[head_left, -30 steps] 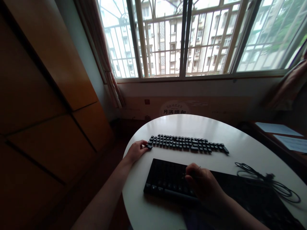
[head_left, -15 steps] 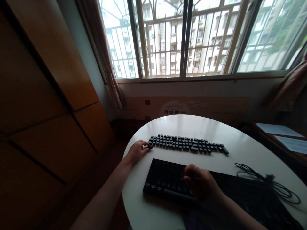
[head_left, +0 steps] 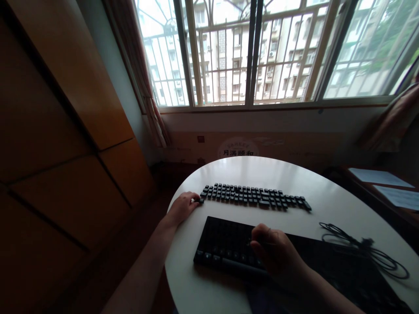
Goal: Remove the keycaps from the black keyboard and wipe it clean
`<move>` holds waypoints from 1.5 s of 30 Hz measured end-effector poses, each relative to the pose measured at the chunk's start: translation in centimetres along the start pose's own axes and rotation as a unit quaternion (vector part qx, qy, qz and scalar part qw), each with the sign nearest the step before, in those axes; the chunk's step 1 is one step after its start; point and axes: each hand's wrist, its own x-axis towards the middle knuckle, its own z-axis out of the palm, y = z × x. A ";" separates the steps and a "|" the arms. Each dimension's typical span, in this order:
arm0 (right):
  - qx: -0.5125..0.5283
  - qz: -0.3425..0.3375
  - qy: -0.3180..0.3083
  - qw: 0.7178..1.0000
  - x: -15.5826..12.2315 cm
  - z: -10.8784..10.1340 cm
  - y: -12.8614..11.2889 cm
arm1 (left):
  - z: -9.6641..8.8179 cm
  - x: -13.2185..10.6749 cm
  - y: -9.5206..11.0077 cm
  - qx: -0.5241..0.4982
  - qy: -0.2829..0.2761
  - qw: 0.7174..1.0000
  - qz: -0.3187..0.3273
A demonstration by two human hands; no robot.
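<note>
Detached black keycaps [head_left: 242, 194] stand in rows across the white table. At the left end of these rows, my left hand [head_left: 183, 206] rests with thumb and fingers closed on a black keycap [head_left: 201, 201] at the front row. Nearer to me lies a black keyboard [head_left: 222, 237], some keycaps still along its front edge. Over its middle, my right hand [head_left: 273, 248] is closed around a thin wire tool [head_left: 273, 235], which looks like a keycap puller; most of it is hidden by the fingers. That hand and forearm cover part of the keyboard.
A coiled black cable [head_left: 363, 248] lies right of the keyboard. The round white table [head_left: 183, 266] has its curved edge close by my left forearm. Papers [head_left: 379, 177] lie on a dark surface to the right. A wooden cabinet [head_left: 65, 174] stands left.
My left hand has shifted slightly left, the keycap at its fingertips with it. My right hand stays over the keyboard, still closed.
</note>
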 end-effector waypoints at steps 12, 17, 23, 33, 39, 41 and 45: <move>0.009 -0.005 -0.012 1.000 -0.1 0.0 0.0 | 0.0 -0.1 0.3 -0.022 0.013 1.000 0.009; 0.006 0.005 -0.016 1.000 0.1 0.2 0.0 | 0.2 0.3 0.6 -0.008 0.016 1.000 0.005; 0.002 -0.006 -0.010 1.000 0.0 0.4 0.0 | 0.5 0.6 0.6 -0.005 0.025 1.000 0.013; -0.019 -0.017 -0.001 1.000 0.1 0.4 -0.1 | 0.6 0.7 0.9 0.012 0.030 0.999 0.004; -0.004 -0.001 -0.010 1.000 0.0 0.2 -0.2 | 0.7 0.6 0.7 -0.002 0.039 0.999 0.001; -0.001 0.000 -0.010 1.000 0.1 0.1 -0.3 | 0.7 0.6 0.4 -0.011 0.047 0.999 0.003; -0.013 0.002 -0.008 1.000 0.0 -0.1 0.2 | 0.9 0.6 -0.7 -0.025 0.069 0.997 0.001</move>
